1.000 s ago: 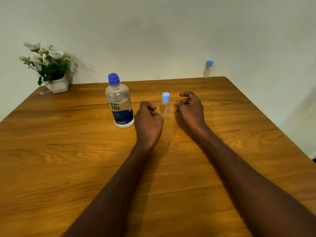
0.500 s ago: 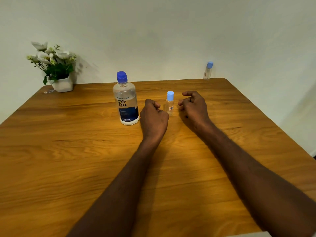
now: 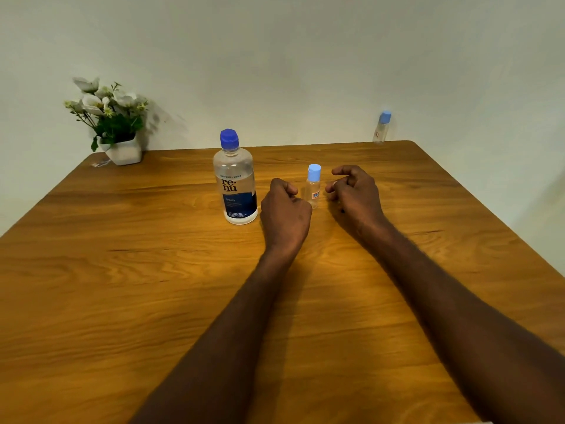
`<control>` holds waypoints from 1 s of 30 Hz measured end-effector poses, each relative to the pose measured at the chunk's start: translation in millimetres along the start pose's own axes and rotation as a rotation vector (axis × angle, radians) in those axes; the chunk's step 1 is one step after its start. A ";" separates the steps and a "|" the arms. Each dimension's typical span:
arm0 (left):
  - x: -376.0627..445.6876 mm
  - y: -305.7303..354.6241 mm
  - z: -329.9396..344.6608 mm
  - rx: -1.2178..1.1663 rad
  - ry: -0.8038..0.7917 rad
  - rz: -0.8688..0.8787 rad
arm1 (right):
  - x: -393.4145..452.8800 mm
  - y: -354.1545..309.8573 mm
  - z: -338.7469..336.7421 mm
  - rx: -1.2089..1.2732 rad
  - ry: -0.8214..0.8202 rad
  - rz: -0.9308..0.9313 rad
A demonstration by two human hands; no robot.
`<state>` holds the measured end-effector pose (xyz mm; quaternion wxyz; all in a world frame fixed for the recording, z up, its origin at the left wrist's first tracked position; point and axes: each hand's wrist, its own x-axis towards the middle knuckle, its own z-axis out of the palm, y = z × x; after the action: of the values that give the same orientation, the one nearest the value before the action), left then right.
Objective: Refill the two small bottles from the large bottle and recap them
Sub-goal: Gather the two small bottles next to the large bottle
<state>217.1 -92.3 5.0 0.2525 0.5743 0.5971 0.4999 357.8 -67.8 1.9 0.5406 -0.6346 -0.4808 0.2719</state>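
Small bottle [image 3: 313, 186], capped in light blue, stands upright on the desk [image 3: 122, 286] between the two hands: the left hand [image 3: 285, 211] rests at its 8 o'clock with fingers clenched on nothing, the right hand [image 3: 354, 191] at its 3 o'clock with fingers loosely curled, grasping nothing. The large bottle [image 3: 234, 179], blue cap on, stands at the left hand's 10 o'clock. Farther off, a second small bottle [image 3: 381, 127] stands at the desk's far right edge, a flower pot [image 3: 122, 151] at the far left corner.

Home rm, wooden table [image 3: 122, 270], potted flowers [image 3: 113, 123], plain wall [image 3: 305, 56]
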 end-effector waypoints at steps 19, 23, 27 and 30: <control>1.8 3.2 2.0 -0.013 -0.018 -0.035 | 16.0 7.3 -2.0 -0.008 0.188 -0.031; 4.2 0.4 5.3 0.013 -0.033 -0.013 | 21.4 9.3 -7.6 0.007 0.222 0.001; 3.5 0.3 6.1 0.031 -0.018 0.007 | 20.3 10.4 -7.4 -0.002 0.200 -0.004; 2.6 3.5 4.2 0.029 -0.027 0.009 | 20.9 9.9 -8.0 0.032 0.185 0.017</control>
<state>221.7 -89.1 7.3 0.2499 0.5871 0.5983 0.4847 376.0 -51.8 -1.7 0.5905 -0.6523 -0.4188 0.2244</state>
